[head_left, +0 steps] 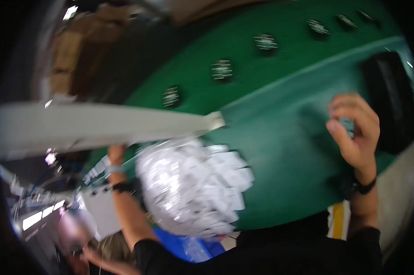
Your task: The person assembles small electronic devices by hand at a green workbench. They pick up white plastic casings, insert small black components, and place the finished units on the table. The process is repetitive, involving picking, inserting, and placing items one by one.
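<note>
Motion blur smears the view, glare streaks the plastic bag (168, 183), and edges bend into black.

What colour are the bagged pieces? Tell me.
The pieces are white, seen best in the head view.

Here comes a plain black top (280, 250), its short sleeves (147, 252) ending above the elbows! Over at the left hand (117, 155), a pale band (115, 169) and a dark band (121, 187) circle the wrist, while behind the right hand (359, 137) runs a black strap (368, 187) with a bulky, blurred dark piece (349, 187).
</note>
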{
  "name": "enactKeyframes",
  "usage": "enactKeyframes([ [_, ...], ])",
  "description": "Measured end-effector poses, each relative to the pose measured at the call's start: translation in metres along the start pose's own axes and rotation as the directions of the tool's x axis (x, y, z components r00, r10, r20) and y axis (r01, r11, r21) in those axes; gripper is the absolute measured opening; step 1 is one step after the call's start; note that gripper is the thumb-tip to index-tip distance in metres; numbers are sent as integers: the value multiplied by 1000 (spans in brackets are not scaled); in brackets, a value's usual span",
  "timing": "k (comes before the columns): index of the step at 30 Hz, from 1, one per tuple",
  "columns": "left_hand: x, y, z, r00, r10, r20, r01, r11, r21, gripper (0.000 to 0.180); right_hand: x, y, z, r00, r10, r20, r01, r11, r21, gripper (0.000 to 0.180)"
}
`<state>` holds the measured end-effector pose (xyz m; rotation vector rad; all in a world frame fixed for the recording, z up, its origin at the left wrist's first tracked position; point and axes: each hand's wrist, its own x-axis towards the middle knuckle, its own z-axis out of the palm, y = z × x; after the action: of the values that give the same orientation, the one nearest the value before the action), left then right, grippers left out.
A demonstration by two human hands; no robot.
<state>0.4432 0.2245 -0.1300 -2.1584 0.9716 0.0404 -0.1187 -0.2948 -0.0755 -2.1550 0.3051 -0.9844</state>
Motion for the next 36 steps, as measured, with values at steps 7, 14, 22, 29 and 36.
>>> enactKeyframes([
  [7, 8, -39, 75, 886, -459, 63, 296, 457, -839, 24, 2, 14, -49, 931, 281, -235, -299, 953, -44, 4],
  [14, -6, -60, 60, 851, -500, -160, 123, 487, -865, 29, -6, 38, -60, 891, 414, 189, -297, 844, -446, 5],
  [22, -143, 98, -237, 426, -861, -279, -75, 274, -959, 24, -16, 48, -57, 844, 435, 314, -156, 759, -632, 8],
  [29, -209, 337, -307, 804, -311, -507, -290, 538, -791, 13, -17, 34, -50, 818, 508, 271, -218, 709, -671, 9],
  [36, -195, 388, -304, 841, -383, -383, -28, 675, -737, 49, -10, 37, -39, 854, 292, 431, -216, 952, -216, 12],
])
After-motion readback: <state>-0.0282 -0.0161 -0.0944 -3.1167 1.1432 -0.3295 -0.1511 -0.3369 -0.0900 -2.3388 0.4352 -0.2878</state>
